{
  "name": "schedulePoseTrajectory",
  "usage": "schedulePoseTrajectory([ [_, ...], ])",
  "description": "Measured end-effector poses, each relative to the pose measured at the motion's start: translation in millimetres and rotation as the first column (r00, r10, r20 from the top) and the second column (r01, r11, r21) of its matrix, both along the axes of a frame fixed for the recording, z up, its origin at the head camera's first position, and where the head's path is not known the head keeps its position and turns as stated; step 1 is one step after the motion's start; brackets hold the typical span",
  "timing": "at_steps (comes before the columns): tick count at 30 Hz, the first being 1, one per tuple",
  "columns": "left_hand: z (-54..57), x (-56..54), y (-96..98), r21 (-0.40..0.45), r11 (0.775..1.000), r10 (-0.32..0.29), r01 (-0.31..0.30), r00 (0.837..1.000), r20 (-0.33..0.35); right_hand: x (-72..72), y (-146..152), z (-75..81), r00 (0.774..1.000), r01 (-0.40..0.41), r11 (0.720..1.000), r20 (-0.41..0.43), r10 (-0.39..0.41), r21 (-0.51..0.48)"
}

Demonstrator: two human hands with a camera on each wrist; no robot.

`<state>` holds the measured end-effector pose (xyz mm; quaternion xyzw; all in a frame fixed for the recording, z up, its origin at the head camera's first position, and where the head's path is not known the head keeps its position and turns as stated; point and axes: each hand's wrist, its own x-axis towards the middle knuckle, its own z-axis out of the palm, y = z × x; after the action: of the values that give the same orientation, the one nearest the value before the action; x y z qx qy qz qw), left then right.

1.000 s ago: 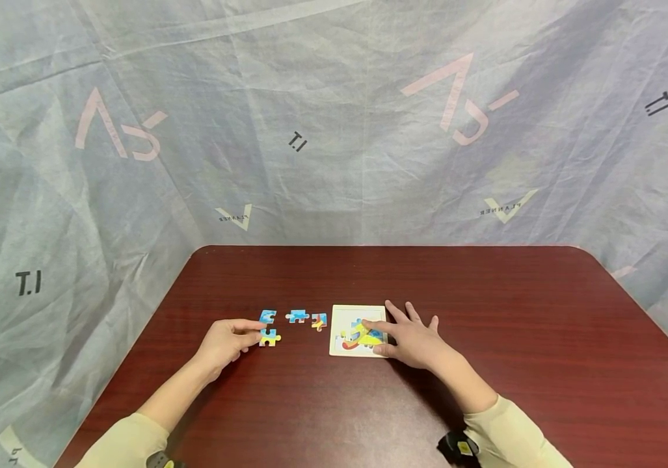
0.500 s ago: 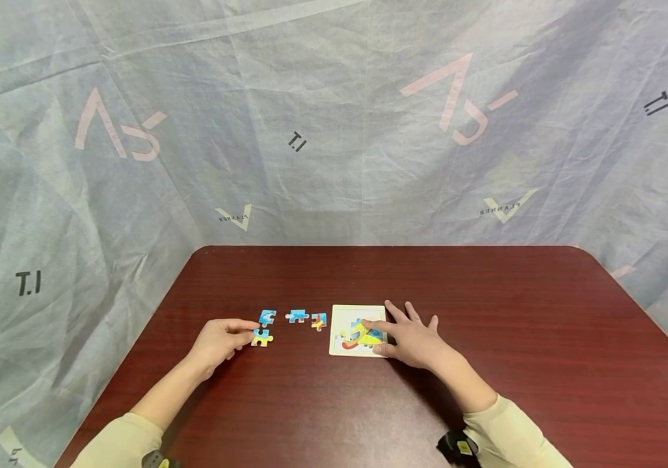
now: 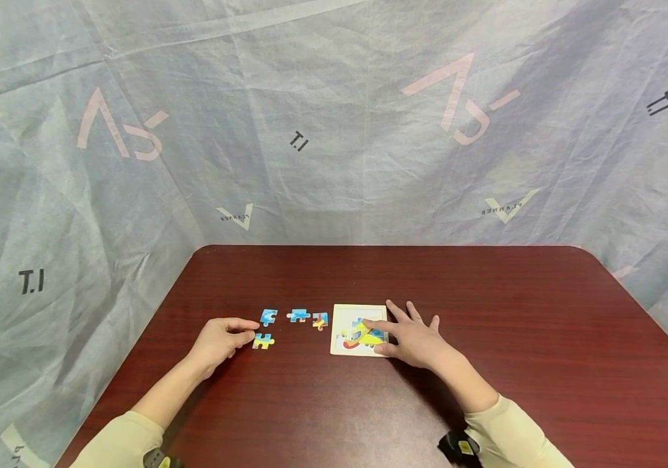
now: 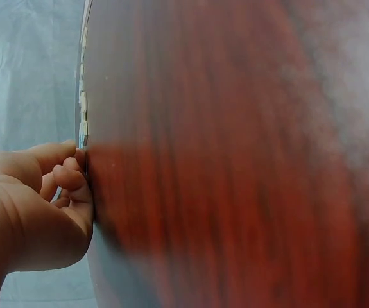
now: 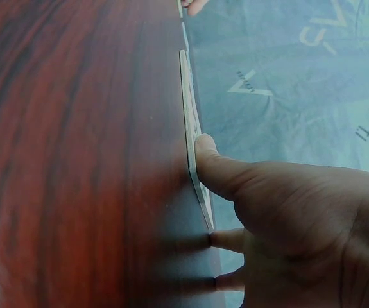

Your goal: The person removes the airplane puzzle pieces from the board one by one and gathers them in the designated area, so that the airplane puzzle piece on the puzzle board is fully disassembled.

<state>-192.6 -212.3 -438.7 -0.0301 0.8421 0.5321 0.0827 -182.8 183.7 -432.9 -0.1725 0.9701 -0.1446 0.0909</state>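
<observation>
Apparently to steady the framed puzzle (image 3: 342,317), the right hand (image 3: 418,339) spreads over its right side, hiding some of the picture from us. That puzzle lies on the counter (image 3: 339,403) beside loose pieces (image 3: 298,316); we cannot tell whether the left hand (image 3: 216,344), fingers bent, pinches the yellow-and-blue piece (image 3: 263,341).

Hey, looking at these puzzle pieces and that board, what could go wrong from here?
Two risks, I think. The left hand is right by the yellow-and-blue piece, with a blue piece just beyond, so it might nudge the wrong one. And the right hand rests on the board; a leftward push could slide it into the red-marked piece close beside it.
</observation>
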Motion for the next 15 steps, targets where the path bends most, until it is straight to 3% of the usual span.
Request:
schedulePoseTrajectory([
  [15,-1.6,0.2,0.5,0.008,1.000,-0.005,0.005,1.000,-0.020,2.4,-0.4,0.7,1.000,0.000,0.998,-0.026,-0.002,-0.058],
])
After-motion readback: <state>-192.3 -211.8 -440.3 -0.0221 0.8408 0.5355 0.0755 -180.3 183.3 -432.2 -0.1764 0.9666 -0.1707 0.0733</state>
